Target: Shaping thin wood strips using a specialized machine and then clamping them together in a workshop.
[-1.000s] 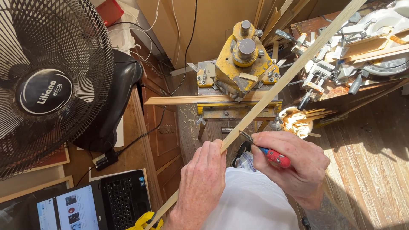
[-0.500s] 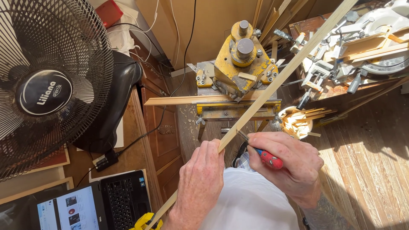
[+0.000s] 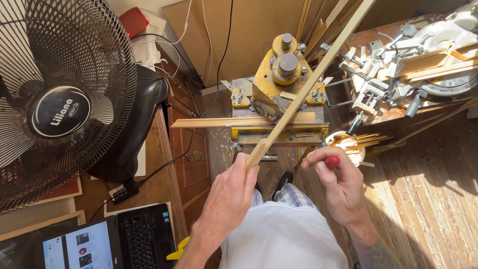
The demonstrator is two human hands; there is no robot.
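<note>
Gripping the long wooden strip [image 3: 308, 94] at frame centre, the left hand [image 3: 230, 192] holds it; the right hand [image 3: 338, 187] clasps a red-handled tool [image 3: 332, 161].

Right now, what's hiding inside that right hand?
The right hand is closed around a tool with a red handle; only that red end shows by the thumb. The fingers cover the rest of it, so its working tip can't be seen.

L hand [image 3: 230, 192] grips wood strip [image 3: 308, 92]; R hand [image 3: 339, 187] holds red-handled tool [image 3: 332, 161].
</note>
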